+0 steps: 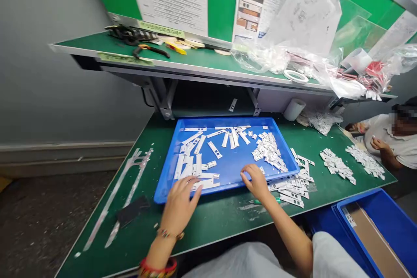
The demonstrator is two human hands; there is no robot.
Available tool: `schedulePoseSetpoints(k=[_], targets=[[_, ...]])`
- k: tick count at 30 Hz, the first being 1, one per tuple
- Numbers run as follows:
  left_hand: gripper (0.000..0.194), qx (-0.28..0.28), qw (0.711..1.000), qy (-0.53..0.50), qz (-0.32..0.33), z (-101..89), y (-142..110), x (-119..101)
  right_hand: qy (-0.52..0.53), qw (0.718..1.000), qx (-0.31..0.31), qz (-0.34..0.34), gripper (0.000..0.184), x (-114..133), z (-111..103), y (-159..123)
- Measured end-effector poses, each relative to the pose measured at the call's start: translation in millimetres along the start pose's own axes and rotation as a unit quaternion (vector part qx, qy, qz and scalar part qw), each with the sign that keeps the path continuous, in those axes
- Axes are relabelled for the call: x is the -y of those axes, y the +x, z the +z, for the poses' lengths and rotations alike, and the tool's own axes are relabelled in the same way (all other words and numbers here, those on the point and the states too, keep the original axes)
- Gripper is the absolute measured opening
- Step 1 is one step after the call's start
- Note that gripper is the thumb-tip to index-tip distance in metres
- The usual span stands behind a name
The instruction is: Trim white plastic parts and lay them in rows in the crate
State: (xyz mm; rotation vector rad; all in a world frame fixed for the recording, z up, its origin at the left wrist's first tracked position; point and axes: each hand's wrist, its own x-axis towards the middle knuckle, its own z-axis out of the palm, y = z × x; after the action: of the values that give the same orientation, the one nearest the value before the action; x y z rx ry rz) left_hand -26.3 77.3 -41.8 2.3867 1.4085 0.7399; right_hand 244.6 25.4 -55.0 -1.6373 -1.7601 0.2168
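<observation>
A shallow blue tray (280, 135) lies on the green bench and holds several white plastic strips (195, 163) on its left and a heap of small white pieces (269, 151) on its right. My left hand (180, 203) rests on the tray's front edge, fingers stretched flat and touching the strips at the near left. My right hand (256, 180) reaches over the front rim, fingers curled down onto the tray floor near the small pieces. What, if anything, sits under those fingertips is hidden.
More white pieces lie in piles (337, 166) on the bench right of the tray. Long metal strips (127, 182) and a dark pad (132, 210) lie at left. A shelf (202, 66) above carries tools and plastic bags. Another person (392, 139) sits at far right. Blue bins (387, 221) stand below right.
</observation>
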Motion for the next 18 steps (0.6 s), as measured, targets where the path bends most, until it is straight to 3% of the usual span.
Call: schedulePoseSetpoints(k=[2, 5, 7, 9, 11, 13, 15, 17, 18], targets=[[0.031, 0.042, 0.999, 0.013, 0.029, 30.9, 37, -27, -0.034, 0.999, 0.012, 0.013, 0.014, -17, -4, 2], [0.032, 0.078, 0.994, 0.078, 0.01, 59.7, 53, -43, -0.043, 0.999, -0.019, 0.014, 0.021, -28, -1, -21], [0.032, 0.042, 0.995, 0.091, 0.01, 68.1, 52, -40, -0.043, 0.994, -0.088, 0.043, 0.028, -34, 1, -47], [0.029, -0.029, 0.996, 0.077, 0.02, 70.7, 48, -36, -0.062, 0.974, -0.184, 0.117, 0.027, -45, -6, -75], [0.022, -0.079, 0.994, 0.062, 0.05, 69.9, 46, -36, -0.112, 0.935, -0.261, 0.211, 0.024, -64, -29, -100], [0.019, -0.096, 0.99, 0.059, 0.083, 68.2, 45, -39, -0.193, 0.889, -0.293, 0.295, 0.026, -91, -66, -114], [0.02, -0.082, 0.99, 0.064, 0.099, 67.2, 44, -39, -0.247, 0.858, -0.257, 0.369, 0.03, -122, -110, -114], [0.022, -0.059, 0.992, 0.059, 0.095, 66.5, 42, -36, -0.289, 0.853, -0.123, 0.418, 0.035, -157, -148, -99], [0.025, -0.023, 0.994, 0.041, 0.101, 66.2, 40, -35, -0.289, 0.854, -0.092, 0.423, 0.039, -173, -162, -88]])
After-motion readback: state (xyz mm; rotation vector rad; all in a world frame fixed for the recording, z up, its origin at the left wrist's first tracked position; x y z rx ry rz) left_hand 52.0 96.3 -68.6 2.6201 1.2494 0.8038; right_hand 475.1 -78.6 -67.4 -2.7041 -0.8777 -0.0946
